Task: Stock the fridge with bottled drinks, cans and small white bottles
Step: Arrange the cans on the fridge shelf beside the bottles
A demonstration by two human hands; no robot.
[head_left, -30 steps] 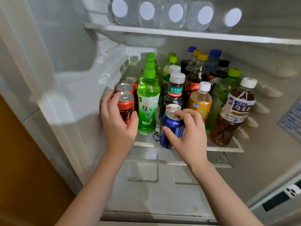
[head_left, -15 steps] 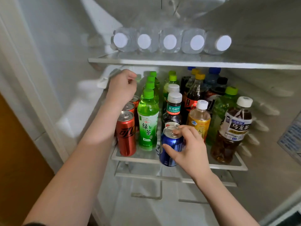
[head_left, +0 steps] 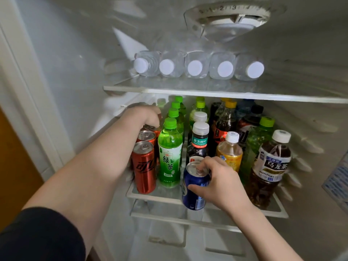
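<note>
Five clear plastic water bottles lie side by side on the upper glass shelf of the white fridge, their white caps facing out. Below, the middle glass shelf is crowded with upright drinks. Three red aluminium cans stand in a row front to back along its left side. Just right of them runs a row of green tea bottles with green caps. Next comes a dark bottle with a white cap, then a small amber bottle, and at the front right a brown oolong tea bottle.

The left hand reaches deep over the rearmost red can, with a black sleeve at the upper arm. Its fingers curl downward out of sight, so I cannot tell whether they hold anything.

The right hand grips a blue aluminium can at the front edge of the middle shelf, between the front green tea bottle and the amber bottle. The thumb presses the can's side and the fingers wrap over its top rim. The can's base overlaps the shelf rim; whether it rests there is unclear.
</note>
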